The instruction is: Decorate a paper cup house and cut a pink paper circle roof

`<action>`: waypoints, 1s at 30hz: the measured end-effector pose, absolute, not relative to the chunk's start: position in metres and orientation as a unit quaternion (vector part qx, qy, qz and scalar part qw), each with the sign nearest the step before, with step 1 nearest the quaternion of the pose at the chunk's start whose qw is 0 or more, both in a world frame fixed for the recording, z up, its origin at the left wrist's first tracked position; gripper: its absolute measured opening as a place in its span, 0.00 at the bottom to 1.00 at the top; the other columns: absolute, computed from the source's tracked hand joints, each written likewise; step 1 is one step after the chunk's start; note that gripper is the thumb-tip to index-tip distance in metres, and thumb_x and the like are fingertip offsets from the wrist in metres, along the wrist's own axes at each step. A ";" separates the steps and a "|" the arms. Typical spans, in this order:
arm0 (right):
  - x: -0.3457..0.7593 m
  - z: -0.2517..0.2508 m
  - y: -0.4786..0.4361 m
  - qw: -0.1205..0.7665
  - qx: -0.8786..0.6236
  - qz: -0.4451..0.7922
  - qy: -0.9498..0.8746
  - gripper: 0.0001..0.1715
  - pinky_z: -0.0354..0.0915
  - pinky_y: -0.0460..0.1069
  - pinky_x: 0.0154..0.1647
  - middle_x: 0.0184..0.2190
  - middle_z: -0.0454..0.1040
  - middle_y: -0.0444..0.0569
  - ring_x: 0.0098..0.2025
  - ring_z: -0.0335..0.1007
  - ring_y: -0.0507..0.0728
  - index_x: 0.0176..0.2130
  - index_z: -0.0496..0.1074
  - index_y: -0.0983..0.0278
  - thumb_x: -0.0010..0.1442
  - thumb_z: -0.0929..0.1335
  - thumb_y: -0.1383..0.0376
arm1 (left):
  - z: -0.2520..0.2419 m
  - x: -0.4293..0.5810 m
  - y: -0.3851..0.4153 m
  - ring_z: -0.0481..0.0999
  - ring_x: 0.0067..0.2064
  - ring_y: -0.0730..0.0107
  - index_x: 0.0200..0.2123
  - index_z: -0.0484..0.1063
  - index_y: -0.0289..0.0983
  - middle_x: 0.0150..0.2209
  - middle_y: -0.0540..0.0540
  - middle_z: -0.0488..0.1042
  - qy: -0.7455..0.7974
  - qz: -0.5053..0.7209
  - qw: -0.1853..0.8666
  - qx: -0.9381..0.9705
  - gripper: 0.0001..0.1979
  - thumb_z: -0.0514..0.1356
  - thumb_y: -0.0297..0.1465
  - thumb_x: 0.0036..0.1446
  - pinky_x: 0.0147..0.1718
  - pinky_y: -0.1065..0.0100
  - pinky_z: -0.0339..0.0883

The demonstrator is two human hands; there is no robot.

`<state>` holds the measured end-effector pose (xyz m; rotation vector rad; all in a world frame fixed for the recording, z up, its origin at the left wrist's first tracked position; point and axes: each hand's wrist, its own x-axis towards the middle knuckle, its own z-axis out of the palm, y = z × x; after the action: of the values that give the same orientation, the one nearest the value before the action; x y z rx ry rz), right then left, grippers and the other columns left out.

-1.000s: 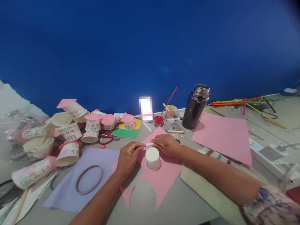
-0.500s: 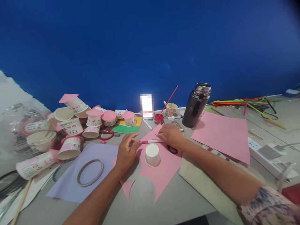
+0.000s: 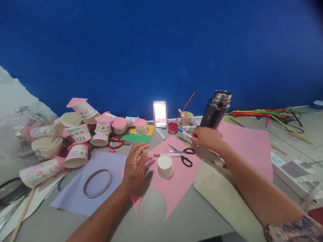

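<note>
My right hand (image 3: 205, 137) is closed, its fingertips pinching the end of a white marker with a blue cap (image 3: 185, 132), just in front of the dark thermos. My left hand (image 3: 135, 164) holds nothing. Its fingers are apart over the left edge of the cut pink paper (image 3: 180, 181). An upturned white paper cup (image 3: 165, 166) stands on that sheet. Behind the cup lie a red-capped marker (image 3: 166, 155) and scissors (image 3: 186, 156) with black handles, blades apart. A round piece has been cut from the paper's near edge.
Decorated paper cups with pink roofs (image 3: 79, 156) crowd the left side. A tape ring (image 3: 98, 183) lies on purple paper (image 3: 75, 201). An open thermos (image 3: 215, 109), a red paint jar (image 3: 173, 127) with a brush and a power strip (image 3: 290, 174) stand further right.
My right hand has moved right, away from the scissors, which now show fully. It now holds a blue-capped marker. My left hand has stayed almost in place.
</note>
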<state>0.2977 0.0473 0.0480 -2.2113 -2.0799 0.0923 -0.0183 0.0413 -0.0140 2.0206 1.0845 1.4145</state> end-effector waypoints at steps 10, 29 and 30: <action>0.245 0.025 0.029 0.237 -0.529 0.137 -0.804 0.12 0.59 0.52 0.41 0.36 0.81 0.54 0.39 0.72 0.61 0.38 0.77 0.62 0.66 0.67 0.59 | -0.013 -0.020 0.048 0.77 0.52 0.57 0.61 0.71 0.42 0.55 0.39 0.76 0.390 0.398 0.199 0.806 0.18 0.57 0.36 0.70 0.52 0.56 0.73; 0.217 0.011 0.033 0.529 -0.434 0.429 -0.590 0.22 0.63 0.49 0.27 0.22 0.74 0.46 0.26 0.66 0.52 0.34 0.84 0.64 0.58 0.76 0.47 | 0.001 -0.004 0.051 0.65 0.29 0.69 0.28 0.61 0.41 0.26 0.53 0.64 0.389 0.342 0.276 0.810 0.19 0.47 0.40 0.73 0.30 0.68 0.60; 0.217 0.013 0.031 0.533 -0.434 0.426 -0.588 0.21 0.63 0.49 0.27 0.22 0.75 0.46 0.26 0.67 0.53 0.33 0.84 0.63 0.57 0.76 0.47 | 0.002 -0.003 0.051 0.64 0.28 0.70 0.28 0.60 0.41 0.25 0.54 0.63 0.386 0.337 0.280 0.812 0.20 0.46 0.41 0.73 0.30 0.69 0.60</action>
<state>0.2173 0.0308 0.0132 -1.0334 -1.4026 1.0154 -0.0031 0.0512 0.0020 2.1773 1.0337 0.9024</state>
